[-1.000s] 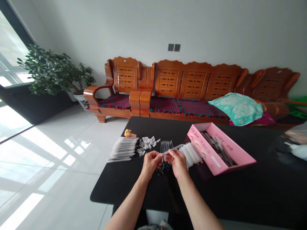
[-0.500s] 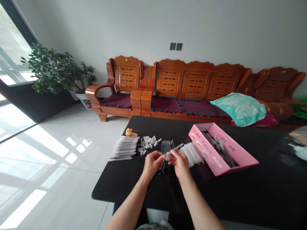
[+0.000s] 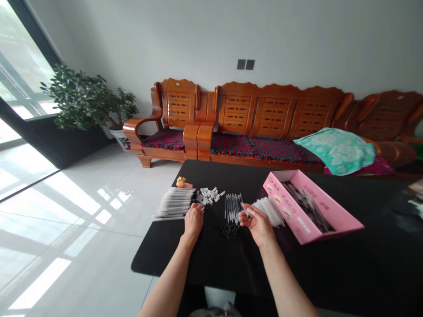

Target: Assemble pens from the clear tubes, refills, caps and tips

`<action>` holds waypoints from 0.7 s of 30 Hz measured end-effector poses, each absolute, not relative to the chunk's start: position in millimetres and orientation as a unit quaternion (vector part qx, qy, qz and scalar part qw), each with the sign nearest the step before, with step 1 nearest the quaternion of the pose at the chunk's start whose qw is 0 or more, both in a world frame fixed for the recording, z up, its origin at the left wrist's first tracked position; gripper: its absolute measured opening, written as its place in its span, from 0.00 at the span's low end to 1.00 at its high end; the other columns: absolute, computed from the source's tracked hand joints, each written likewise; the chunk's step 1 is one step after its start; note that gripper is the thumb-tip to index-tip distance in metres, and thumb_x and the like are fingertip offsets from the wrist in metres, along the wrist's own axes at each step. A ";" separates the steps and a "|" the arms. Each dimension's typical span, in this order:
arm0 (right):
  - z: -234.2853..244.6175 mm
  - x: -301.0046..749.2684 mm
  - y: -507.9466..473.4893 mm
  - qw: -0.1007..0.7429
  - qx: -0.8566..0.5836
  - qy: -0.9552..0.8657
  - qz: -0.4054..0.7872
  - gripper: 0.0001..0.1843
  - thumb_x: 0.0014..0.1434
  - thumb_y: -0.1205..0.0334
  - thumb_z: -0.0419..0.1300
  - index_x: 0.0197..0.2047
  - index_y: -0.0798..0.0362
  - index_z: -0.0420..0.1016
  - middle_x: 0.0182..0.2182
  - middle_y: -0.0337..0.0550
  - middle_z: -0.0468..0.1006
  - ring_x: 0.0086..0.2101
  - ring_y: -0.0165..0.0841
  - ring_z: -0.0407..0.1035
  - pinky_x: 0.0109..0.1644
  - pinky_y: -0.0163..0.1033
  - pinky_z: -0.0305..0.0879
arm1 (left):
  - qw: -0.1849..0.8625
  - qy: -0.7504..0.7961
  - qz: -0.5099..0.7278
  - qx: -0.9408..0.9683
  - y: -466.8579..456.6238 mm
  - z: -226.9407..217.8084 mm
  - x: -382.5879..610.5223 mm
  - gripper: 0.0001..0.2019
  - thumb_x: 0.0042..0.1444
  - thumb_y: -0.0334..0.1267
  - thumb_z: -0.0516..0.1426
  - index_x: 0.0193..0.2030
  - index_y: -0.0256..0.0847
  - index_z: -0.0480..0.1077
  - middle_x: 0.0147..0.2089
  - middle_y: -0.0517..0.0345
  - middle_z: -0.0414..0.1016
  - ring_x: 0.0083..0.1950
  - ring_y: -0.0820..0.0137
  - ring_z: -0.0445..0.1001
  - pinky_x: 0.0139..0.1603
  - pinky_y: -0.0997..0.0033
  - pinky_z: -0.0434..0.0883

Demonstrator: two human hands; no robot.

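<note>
My left hand (image 3: 193, 221) is closed at the near edge of a heap of small white caps (image 3: 209, 195), by the dark ends of a row of slim whitish tubes (image 3: 175, 203). What its pinched fingertips hold, if anything, is too small to make out. My right hand (image 3: 259, 225) is pinching a slim tube with a dark end (image 3: 246, 212), tilted up over the table. Left of that hand lies a bundle of thin grey sticks (image 3: 232, 208), with small black plugs (image 3: 226, 230) scattered nearer me. White translucent tubes (image 3: 269, 211) lie just right of it.
A pink box (image 3: 291, 220) of dark slim pieces stands on the black table (image 3: 224, 264), right of the tubes. A small yellow figurine (image 3: 180, 181) sits at the far left. Beyond are a wooden sofa (image 3: 238, 110) and a potted plant (image 3: 82, 99).
My hands were together over the grey sticks, holding a slim tube. They have parted: the left has moved left to the white caps, the right a little right with the tube. The view shifted slightly.
</note>
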State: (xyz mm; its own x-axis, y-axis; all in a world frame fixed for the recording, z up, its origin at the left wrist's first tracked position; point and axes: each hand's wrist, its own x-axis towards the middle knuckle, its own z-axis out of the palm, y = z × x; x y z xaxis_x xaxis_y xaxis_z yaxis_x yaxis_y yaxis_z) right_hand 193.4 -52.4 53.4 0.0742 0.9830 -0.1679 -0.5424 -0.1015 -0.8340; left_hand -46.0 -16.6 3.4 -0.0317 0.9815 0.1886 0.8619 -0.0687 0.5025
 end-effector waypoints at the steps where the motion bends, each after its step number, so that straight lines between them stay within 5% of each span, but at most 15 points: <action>1: 53.6 192.7 -52.4 0.614 -0.393 -0.272 0.628 0.16 0.46 0.62 0.68 0.39 0.58 0.78 0.26 0.46 0.81 0.25 0.35 0.76 0.26 0.35 0.73 | 0.117 0.674 0.248 0.687 -16.6 2.2 -45.2 0.12 0.60 0.31 0.53 0.48 0.41 0.74 0.44 0.51 0.73 0.41 0.66 0.74 0.39 0.71 0.65; 6: 54.3 190.2 -53.1 0.620 -0.385 -0.278 0.624 0.18 0.43 0.65 0.71 0.40 0.57 0.77 0.28 0.45 0.82 0.27 0.35 0.77 0.30 0.37 0.75 | 0.112 0.676 0.239 0.688 -14.3 -1.2 -43.1 0.08 0.59 0.32 0.56 0.45 0.42 0.73 0.44 0.53 0.71 0.41 0.67 0.73 0.38 0.72 0.64; 15: 56.6 189.3 -53.3 0.635 -0.403 -0.302 0.586 0.18 0.50 0.54 0.69 0.41 0.57 0.77 0.17 0.34 0.73 0.13 0.26 0.63 0.13 0.29 0.57 | 0.144 0.664 0.312 0.664 -11.0 1.2 -41.3 0.12 0.59 0.31 0.53 0.46 0.42 0.74 0.44 0.52 0.74 0.42 0.66 0.74 0.41 0.72 0.65; 18: 57.8 188.4 -53.7 0.634 -0.405 -0.303 0.585 0.17 0.49 0.55 0.70 0.40 0.58 0.78 0.17 0.33 0.71 0.13 0.23 0.61 0.13 0.28 0.55 | 0.232 0.643 0.410 0.604 -9.1 6.7 -42.1 0.10 0.57 0.34 0.56 0.42 0.40 0.77 0.37 0.54 0.75 0.35 0.69 0.73 0.37 0.73 0.65; 21: 59.6 185.3 -54.5 0.635 -0.401 -0.302 0.587 0.15 0.48 0.57 0.70 0.36 0.58 0.78 0.17 0.34 0.72 0.14 0.24 0.62 0.13 0.28 0.56 | 0.435 0.565 0.521 0.470 -9.2 14.4 -41.2 0.10 0.54 0.40 0.60 0.39 0.36 0.77 0.26 0.59 0.71 0.25 0.74 0.67 0.27 0.77 0.62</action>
State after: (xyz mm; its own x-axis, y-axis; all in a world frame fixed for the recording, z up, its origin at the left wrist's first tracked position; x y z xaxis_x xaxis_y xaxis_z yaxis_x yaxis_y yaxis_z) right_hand 185.3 -54.5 59.6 0.1291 0.9877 -0.0879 -0.5032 -0.0111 -0.8641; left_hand -41.2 -9.2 14.4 -0.1797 0.9837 -0.0013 0.0786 0.0157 0.9968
